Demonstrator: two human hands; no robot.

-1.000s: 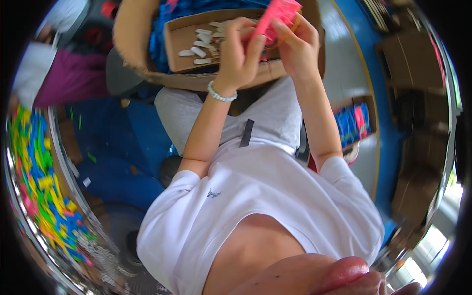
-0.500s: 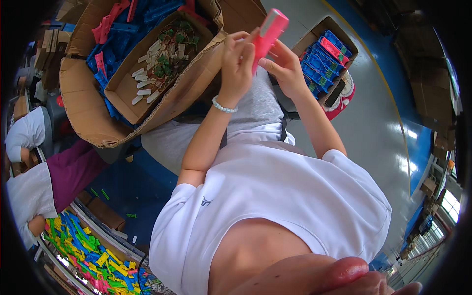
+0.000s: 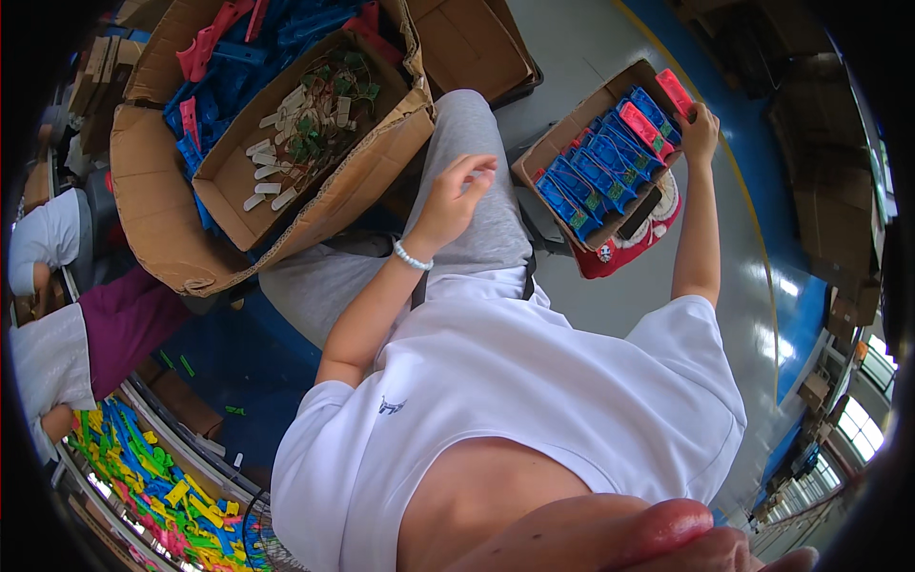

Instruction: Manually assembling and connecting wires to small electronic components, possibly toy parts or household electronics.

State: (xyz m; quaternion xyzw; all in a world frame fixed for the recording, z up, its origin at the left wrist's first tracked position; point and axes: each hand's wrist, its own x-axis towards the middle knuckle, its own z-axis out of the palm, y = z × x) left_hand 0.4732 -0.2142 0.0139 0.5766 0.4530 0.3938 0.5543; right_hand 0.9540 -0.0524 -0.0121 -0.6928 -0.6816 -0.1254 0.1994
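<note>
Right hand point(image 3: 701, 133) holds a pink casing point(image 3: 674, 91), far right — presumably light, stiff plastic, best taken along its edges; left hand point(image 3: 452, 203) curls loosely, empty.

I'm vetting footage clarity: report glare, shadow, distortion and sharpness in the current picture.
Head view: windows at right washed out, glare patches on the floor; head view: boxes at right dim, corners black, edges bowed near the rim; head view: right hand and pink piece clear enough to make out.
</note>
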